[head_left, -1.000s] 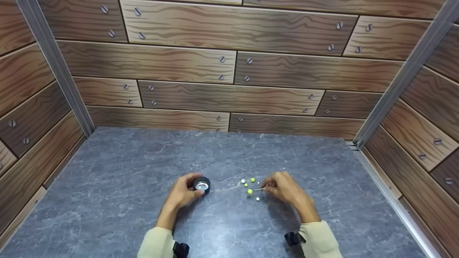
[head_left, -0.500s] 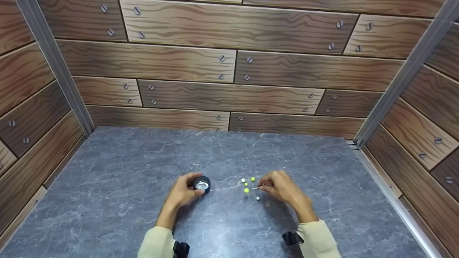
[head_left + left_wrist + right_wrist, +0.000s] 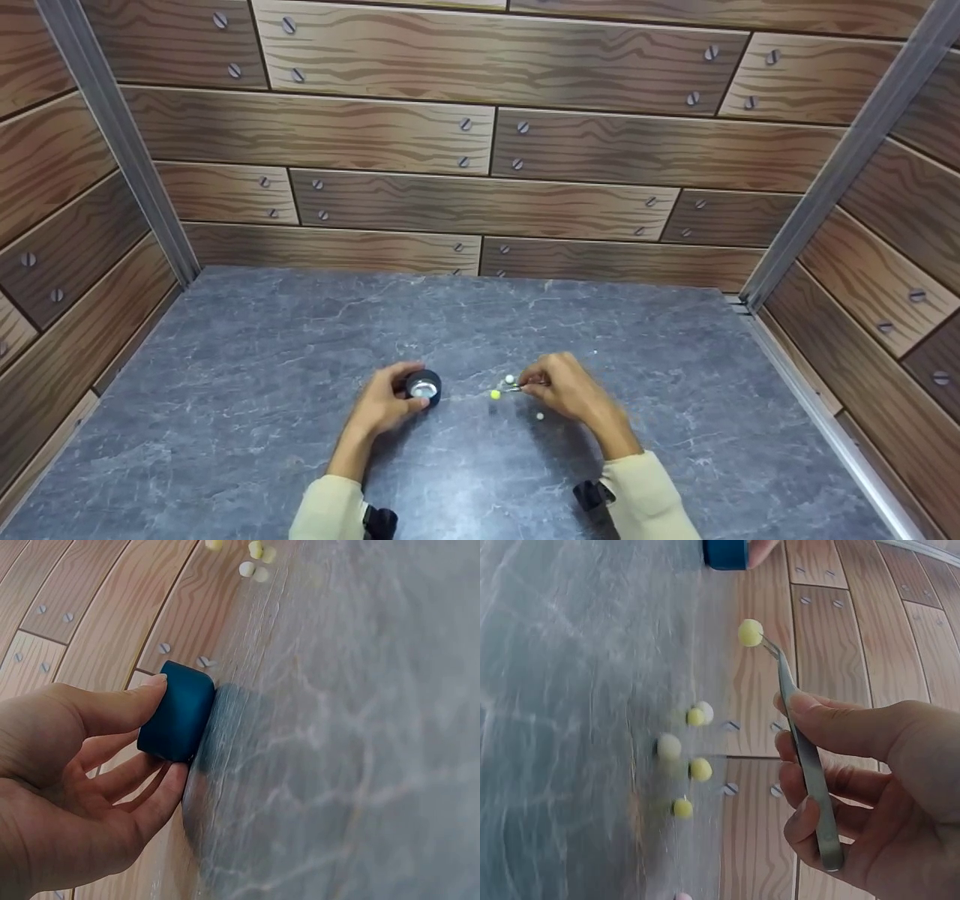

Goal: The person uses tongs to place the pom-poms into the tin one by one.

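Observation:
My left hand (image 3: 381,403) grips a small round dark container (image 3: 435,381), thumb and fingers on opposite sides of its wall. In the left wrist view this container (image 3: 178,712) looks blue and rests on the grey tabletop; in the head view its inside looks silvery. My right hand (image 3: 568,390) pinches bent-tip metal tweezers (image 3: 810,765). A yellow ball (image 3: 751,633) is held at their tips, raised above the table, between the container and the loose balls. The head view shows that yellow ball (image 3: 495,394) left of my right fingers.
Several loose balls lie on the marbled tabletop (image 3: 300,322), among them a white ball (image 3: 669,746), a yellow ball (image 3: 700,769) and a smaller yellow ball (image 3: 682,807). A white ball (image 3: 540,416) lies nearer me. Wood-patterned walls (image 3: 390,135) enclose the table.
My right hand has moved left with the tweezers and the yellow ball, passing over the loose balls toward the container. My left hand and the container have stayed in place.

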A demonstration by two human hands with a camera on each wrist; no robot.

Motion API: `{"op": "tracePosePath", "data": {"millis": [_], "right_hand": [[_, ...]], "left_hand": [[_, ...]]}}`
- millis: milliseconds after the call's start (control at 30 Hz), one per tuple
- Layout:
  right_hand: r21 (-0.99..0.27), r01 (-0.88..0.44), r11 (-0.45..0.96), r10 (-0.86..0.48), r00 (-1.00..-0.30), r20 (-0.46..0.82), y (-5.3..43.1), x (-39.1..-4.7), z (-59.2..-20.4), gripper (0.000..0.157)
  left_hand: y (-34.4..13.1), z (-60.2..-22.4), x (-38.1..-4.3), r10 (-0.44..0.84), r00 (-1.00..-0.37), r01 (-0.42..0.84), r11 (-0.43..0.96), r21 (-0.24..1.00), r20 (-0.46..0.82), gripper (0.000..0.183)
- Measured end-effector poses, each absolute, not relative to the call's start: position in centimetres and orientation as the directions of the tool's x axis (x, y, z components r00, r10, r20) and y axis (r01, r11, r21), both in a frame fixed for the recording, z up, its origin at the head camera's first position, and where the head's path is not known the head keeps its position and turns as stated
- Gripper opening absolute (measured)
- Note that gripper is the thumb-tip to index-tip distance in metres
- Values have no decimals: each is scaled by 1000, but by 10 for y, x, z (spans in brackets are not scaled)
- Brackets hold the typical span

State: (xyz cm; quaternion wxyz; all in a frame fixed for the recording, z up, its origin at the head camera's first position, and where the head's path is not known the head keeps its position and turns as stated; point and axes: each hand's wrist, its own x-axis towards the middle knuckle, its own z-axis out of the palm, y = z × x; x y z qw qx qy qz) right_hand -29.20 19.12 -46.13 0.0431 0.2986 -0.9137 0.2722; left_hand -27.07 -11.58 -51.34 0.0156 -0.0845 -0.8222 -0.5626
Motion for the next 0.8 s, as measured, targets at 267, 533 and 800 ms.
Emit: {"op": "tracePosePath", "data": {"millis": [267,533,800], "right_hand": [[-427,-610,668,-538,-792,290,161,-299,-459,6],[-381,-633,674,-541,-774,328,132,-302,-459,7],[-394,-643,657,-549,-766,333,112,-308,-468,6]], "left_hand": [[-115,-514,-271,130,-981,181,349,919,143,52],[-116,-514,-271,133,-977,205,334,920,169,53],[-115,-514,-272,137,-976,205,329,922,168,53]]}}
